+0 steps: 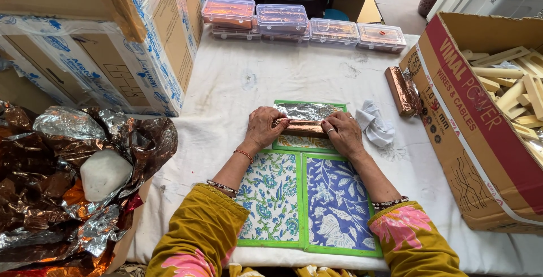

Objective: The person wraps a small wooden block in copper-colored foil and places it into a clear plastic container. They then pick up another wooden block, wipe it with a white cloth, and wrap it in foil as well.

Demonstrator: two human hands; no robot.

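Foil is about halfway round the bar, by my reckoning: my left hand (pixel 262 128) and my right hand (pixel 343 134) both press down on a long copper-coloured bar (pixel 304 128) that lies crosswise on the green-edged floral mat (pixel 308 198) in front of me. My left fingers curl over the bar's left end and my right fingers pin its right end, so both hands are clasped on it, thumbs tucked at the near side. Behind the bar a flap of silver foil sheet (pixel 305 110) lies flat and crinkled on the mat, not yet rolled over, so I judge the wrap unfinished and the ends not yet folded in, though my fingers hide them.

One finished wrapped bar (pixel 400 89) rests near the open cardboard box (pixel 481 141) at my right, and inside that box a heap of bare pale wooden pieces (pixel 517 90) waits, so most of the lot looks undone. A crumpled white cloth (pixel 375 124) sits just beside my right hand. At my left lies a pile of loose foil (pixel 62 186), and a row of lidded plastic tubs (pixel 305 25) stands along the far edge of the white-covered table (pixel 226 90)
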